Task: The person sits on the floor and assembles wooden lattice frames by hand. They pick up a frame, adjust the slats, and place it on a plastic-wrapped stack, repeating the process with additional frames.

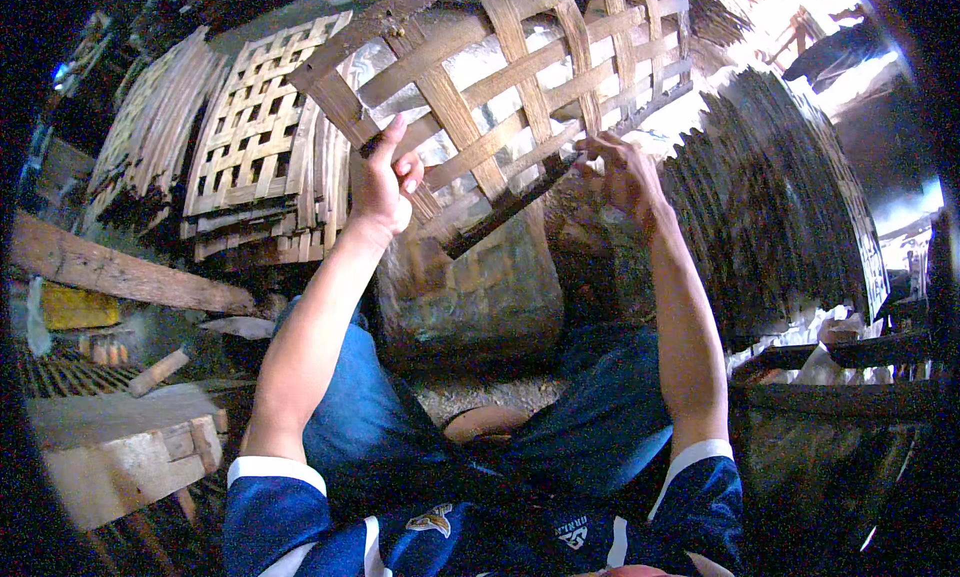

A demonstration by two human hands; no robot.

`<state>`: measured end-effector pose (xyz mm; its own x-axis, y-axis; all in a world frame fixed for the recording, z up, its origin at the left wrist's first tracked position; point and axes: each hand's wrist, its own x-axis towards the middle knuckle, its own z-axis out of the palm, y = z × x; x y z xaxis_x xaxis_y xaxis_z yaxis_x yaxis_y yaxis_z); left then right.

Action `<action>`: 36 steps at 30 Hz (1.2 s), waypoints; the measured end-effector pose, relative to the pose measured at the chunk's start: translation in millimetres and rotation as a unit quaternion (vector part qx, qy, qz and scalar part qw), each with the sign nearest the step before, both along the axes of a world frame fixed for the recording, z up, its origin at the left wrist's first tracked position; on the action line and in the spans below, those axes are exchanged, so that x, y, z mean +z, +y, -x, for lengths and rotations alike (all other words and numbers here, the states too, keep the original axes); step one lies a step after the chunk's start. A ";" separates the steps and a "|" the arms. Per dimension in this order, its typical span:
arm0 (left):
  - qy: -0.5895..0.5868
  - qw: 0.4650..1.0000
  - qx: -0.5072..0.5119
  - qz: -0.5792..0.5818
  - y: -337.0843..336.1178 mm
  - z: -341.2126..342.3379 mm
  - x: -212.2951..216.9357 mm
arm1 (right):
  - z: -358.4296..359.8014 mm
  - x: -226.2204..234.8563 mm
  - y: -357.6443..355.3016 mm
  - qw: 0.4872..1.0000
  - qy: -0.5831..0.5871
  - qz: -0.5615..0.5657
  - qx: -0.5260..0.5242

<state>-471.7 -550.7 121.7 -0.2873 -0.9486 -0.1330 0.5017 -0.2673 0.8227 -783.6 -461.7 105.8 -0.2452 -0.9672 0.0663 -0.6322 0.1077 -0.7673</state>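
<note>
A woven lattice panel of flat wooden strips (455,107) is held up tilted in front of me, with square gaps between its strips. My left hand (385,182) grips its near left edge, the thumb pointing up along a strip. At the panel's lower edge my right hand (622,172) has its fingers bent and pinched against the dark rim. Below the panel, between my knees, stands a worn, greyish block-like surface (470,297); its kind is unclear.
Stacked woven panels (255,127) lean at the left, and a tall dark stack of panels (770,197) stands at the right. A wooden beam (130,267) and a wooden bench (130,462) lie to my left, near a yellow object (78,307). Bright light comes in from the far right.
</note>
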 end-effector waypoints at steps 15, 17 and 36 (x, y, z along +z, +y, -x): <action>-0.011 0.999 -0.032 0.006 0.6 -3.6 -13.2 | -8.5 -11.0 0.4 0.972 0.218 -0.001 0.082; -0.009 1.000 -0.022 0.008 -1.0 -2.0 -11.7 | -8.0 -9.8 1.8 0.974 0.209 0.027 0.084; 0.005 1.000 0.016 -0.020 0.4 -4.0 -3.5 | 13.2 -22.5 2.3 0.962 0.252 0.104 -0.020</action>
